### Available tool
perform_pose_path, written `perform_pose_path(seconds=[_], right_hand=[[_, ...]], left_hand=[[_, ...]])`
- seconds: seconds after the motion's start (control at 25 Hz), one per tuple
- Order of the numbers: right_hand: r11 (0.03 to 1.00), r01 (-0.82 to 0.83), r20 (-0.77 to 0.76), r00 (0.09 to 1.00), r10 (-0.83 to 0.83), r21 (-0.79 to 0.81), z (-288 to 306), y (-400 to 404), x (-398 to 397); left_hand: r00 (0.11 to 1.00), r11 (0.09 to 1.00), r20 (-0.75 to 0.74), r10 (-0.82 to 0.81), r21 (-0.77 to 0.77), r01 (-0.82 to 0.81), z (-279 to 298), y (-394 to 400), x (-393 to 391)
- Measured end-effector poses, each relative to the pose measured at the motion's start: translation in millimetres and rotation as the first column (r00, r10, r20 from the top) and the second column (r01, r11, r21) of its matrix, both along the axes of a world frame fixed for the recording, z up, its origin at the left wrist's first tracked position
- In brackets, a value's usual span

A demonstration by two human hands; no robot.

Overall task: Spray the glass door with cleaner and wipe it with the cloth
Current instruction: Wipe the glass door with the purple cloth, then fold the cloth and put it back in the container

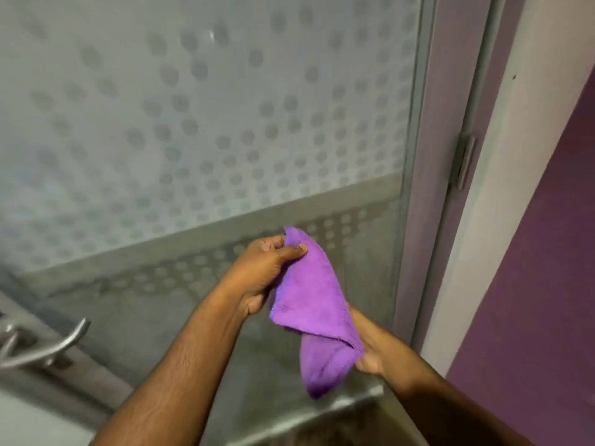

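A frosted glass door [193,130] with a pattern of grey dots fills most of the view. In front of its lower part I hold a purple microfibre cloth [309,304] with both hands. My left hand [260,275] pinches the cloth's top corner between thumb and fingers. My right hand [370,355] grips the cloth's lower right side from behind and is partly hidden by it. The cloth hangs folded, a little away from the glass. No spray bottle is in view.
A curved metal door handle [48,346] sticks out at the lower left. The door's grey frame [415,156] and a hinge [463,162] run down the right side, with a white jamb and a purple wall [547,252] beyond.
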State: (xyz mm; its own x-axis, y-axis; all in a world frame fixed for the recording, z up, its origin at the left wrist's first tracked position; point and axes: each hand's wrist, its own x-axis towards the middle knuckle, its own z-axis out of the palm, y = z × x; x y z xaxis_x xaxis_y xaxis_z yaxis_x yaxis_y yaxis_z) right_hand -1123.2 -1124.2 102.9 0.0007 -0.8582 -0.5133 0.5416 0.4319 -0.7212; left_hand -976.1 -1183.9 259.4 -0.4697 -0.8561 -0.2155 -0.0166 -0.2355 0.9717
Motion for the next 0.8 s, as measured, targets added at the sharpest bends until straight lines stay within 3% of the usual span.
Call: perform_pose_path(seconds=[0.12, 0.24, 0.4, 0.52, 0.68, 0.8], right_hand=[[0.977, -0.18, 0.255, 0.956, 0.146, 0.115, -33.2, 7.3, 10.5], [0.983, -0.119, 0.192, 0.977, 0.091, 0.141, -54.3, -1.2, 10.8], [0.983, -0.13, -0.024, 0.991, 0.135, 0.132, -58.1, -7.5, 2.6], [0.975, -0.168, -0.034, 0.984, 0.174, 0.143, -63.7, -3.6, 5.3], [0.959, -0.265, -0.03, 0.963, 0.269, 0.105, -62.6, 18.2, 21.4], [0.971, -0.238, -0.047, 0.97, 0.238, 0.01, -55.0, 45.4, 41.7]], left_hand=[[0.994, 0.994, 0.084, 0.076, 0.072, -0.082, -34.2, 4.5, 16.5], [0.983, 0.977, 0.116, 0.145, 0.138, -0.16, -62.3, 14.3, 38.6], [0.926, 0.941, 0.242, 0.29, 0.103, -0.322, -94.4, 31.8, 65.5], [0.885, 0.894, 0.279, 0.372, 0.148, -0.423, -121.5, 45.3, 89.7], [0.872, 0.833, 0.205, 0.445, 0.263, -0.487, -144.1, 74.6, 124.3], [0.866, 0.834, 0.195, 0.461, 0.239, -0.498, -153.0, 107.3, 156.2]])
